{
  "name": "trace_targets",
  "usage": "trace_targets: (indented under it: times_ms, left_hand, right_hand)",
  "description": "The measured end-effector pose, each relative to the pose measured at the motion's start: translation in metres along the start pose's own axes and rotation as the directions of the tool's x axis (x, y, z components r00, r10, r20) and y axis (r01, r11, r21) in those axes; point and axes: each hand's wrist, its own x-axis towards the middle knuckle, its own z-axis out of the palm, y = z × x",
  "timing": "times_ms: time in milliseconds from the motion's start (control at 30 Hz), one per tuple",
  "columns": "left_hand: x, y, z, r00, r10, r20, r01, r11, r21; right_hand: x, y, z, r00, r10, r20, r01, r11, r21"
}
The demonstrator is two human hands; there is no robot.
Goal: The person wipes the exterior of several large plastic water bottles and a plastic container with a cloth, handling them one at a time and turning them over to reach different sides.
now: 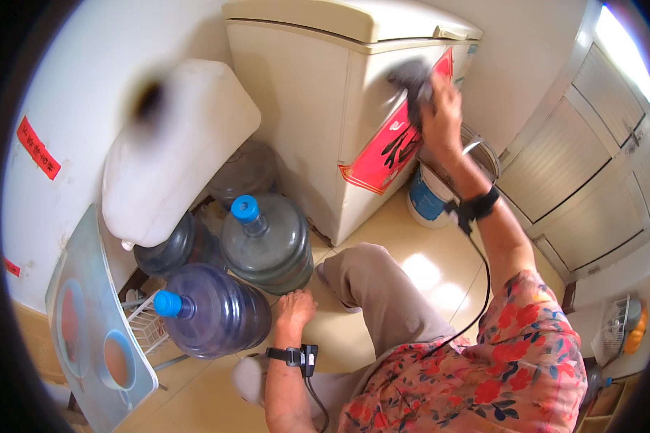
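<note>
My right hand (pixel 444 111) presses a dark cloth (pixel 414 89) against the front of a cream chest freezer (pixel 298 92), over a red paper banner (pixel 382 151) with black characters. The hand and cloth are somewhat blurred. Low in front of me, my left hand (pixel 297 307) is beside two large water jugs with blue caps, a purple-blue one (pixel 216 311) and a grey-green one (pixel 271 243). Whether it touches either jug cannot be told, and its fingertips are partly hidden. Both wrists wear black straps with cables.
A white plastic container (pixel 179 162) lies tilted above more jugs at the left. A folded table with a cup print (pixel 100 330) leans by a white wire rack (pixel 150 325). Right of the freezer stands a white and blue bucket (pixel 428 197), near a panelled door (pixel 558 157).
</note>
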Motion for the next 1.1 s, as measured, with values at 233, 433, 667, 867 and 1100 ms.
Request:
trace_targets:
  times_ms: [233, 433, 667, 867, 1100]
  left_hand:
    - [0.009, 0.001, 0.014, 1.0, -0.003, 0.017, 0.002, 1.0, 0.02]
    - [0.011, 0.004, 0.014, 0.999, 0.005, 0.032, -0.005, 1.0, 0.001]
    - [0.003, 0.0, 0.006, 0.998, 0.005, -0.07, -0.003, 1.0, 0.03]
    - [0.005, 0.001, 0.007, 0.999, -0.003, 0.047, 0.004, 1.0, -0.02]
    - [0.009, 0.009, 0.008, 0.999, -0.015, 0.031, 0.015, 1.0, -0.006]
  right_hand:
    - [0.117, 0.067, 0.032, 0.92, 0.388, 0.055, -0.39, 0.92, 0.028]
    - [0.019, -0.001, 0.07, 0.961, 0.195, -0.197, -0.177, 0.979, 0.105]
    - [-0.067, -0.049, 0.018, 0.949, 0.11, 0.294, -0.207, 0.925, 0.32]
    - [0.037, 0.04, 0.013, 0.896, 0.443, -0.036, -0.406, 0.85, 0.336]
    - [0.026, 0.078, 0.068, 0.714, 0.694, 0.087, -0.696, 0.691, 0.195]
